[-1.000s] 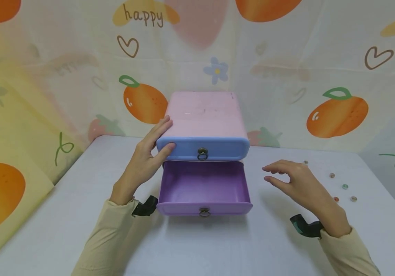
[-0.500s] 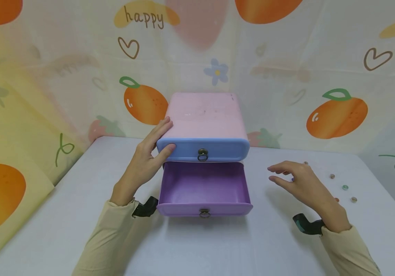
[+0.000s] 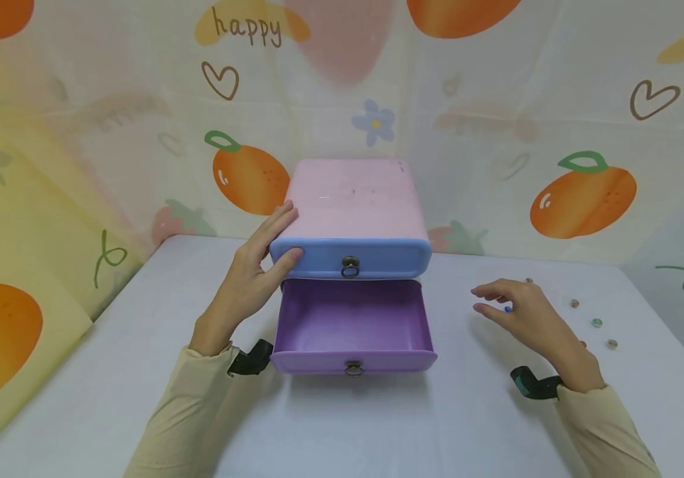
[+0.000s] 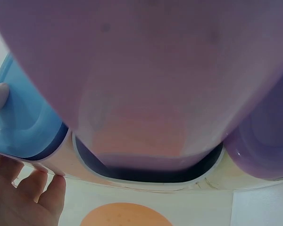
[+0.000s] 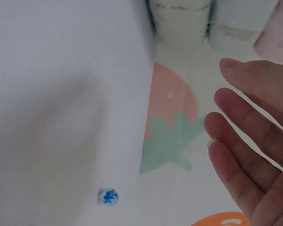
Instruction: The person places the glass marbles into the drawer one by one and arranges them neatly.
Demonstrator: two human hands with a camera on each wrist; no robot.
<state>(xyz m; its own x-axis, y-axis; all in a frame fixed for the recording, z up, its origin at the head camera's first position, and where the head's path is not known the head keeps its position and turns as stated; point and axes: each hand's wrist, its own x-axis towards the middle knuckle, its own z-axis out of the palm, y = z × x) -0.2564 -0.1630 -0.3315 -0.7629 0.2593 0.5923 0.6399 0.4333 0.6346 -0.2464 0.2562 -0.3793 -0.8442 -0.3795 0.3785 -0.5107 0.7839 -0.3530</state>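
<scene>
A small pink-topped drawer cabinet [image 3: 354, 199] stands at the middle of the table. Its blue top drawer [image 3: 312, 259] is closed, while the purple drawer [image 3: 354, 318] below is pulled out and holds nothing. My left hand [image 3: 243, 282] rests against the cabinet's left side, thumb on the blue front and fingers stretched along the side. In the left wrist view, another purple drawer front [image 4: 269, 136] shows beyond the pulled-out one. To the right, my right hand [image 3: 527, 315] hovers with fingers parted and nothing between them. Near its fingertips lies a blue marble [image 5: 110, 197] on the table.
Several more marbles lie at the right, among them a green marble [image 3: 597, 322], a brownish marble [image 3: 612, 344] and a red one partly hidden by the right wrist. Behind the table hangs a fruit-printed cloth [image 3: 467, 133]. Brass rings hang on the drawer fronts.
My right hand has drifted slightly to the right, away from the cabinet, and the blue marble has come into sight by its fingers. The left hand stays where it was.
</scene>
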